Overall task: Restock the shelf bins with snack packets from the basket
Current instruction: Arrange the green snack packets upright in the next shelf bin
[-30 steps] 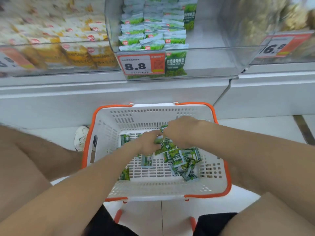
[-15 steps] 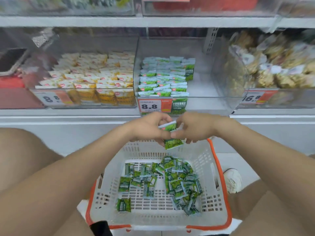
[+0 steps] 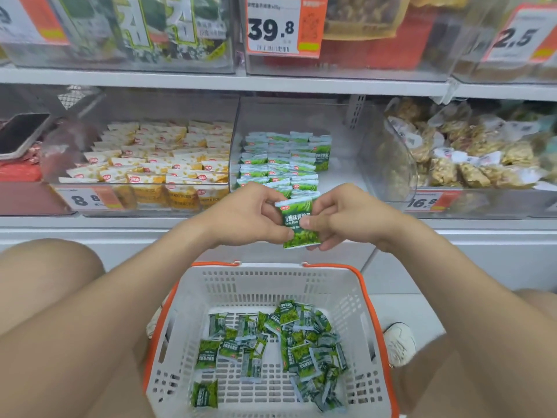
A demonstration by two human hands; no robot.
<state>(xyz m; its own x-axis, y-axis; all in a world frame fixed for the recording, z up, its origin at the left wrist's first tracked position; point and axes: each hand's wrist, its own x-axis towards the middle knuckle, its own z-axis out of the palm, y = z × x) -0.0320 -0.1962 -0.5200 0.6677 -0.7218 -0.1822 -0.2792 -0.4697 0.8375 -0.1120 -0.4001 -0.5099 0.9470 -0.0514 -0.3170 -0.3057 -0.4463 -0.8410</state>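
At the far left of the lower shelf, a dark flat slab [image 3: 23,132] lies tilted on red packets. Beside it to the right, a clear bin [image 3: 64,146] holds rows of yellow packets [image 3: 156,158], with a price tag [image 3: 86,200] reading 8.8 on its front. Next comes the left hand [image 3: 247,218], raised in front of the shelf edge with thumb and fingers curled onto the left edge of a green snack packet [image 3: 297,227]. The packet stands upright in the air, face toward the camera, above the basket and just in front of the middle bin. The right hand [image 3: 343,218] pinches its right edge, thumb on the front and fingers behind, so both hands hold the one packet between them. Behind the hands, the middle bin [image 3: 343,179] carries neat rows of matching green packets [image 3: 280,161] along its left side, while its right side shows bare floor. Above it, on the upper shelf, hangs a tag [image 3: 283,25] marked 39.8. Below the hands, a white basket [image 3: 271,285] with an orange rim sits on the floor between the person's knees, with a loose heap of green packets [image 3: 301,345] scattered over its slotted bottom, thicker toward the right. Farther right, a bin [image 3: 407,164] of clear-wrapped brownish snacks [image 3: 470,158] bears a tag [image 3: 428,203] reading 16.8, and a pale shoe [image 3: 399,342] rests on the floor just beside the basket's right wall.
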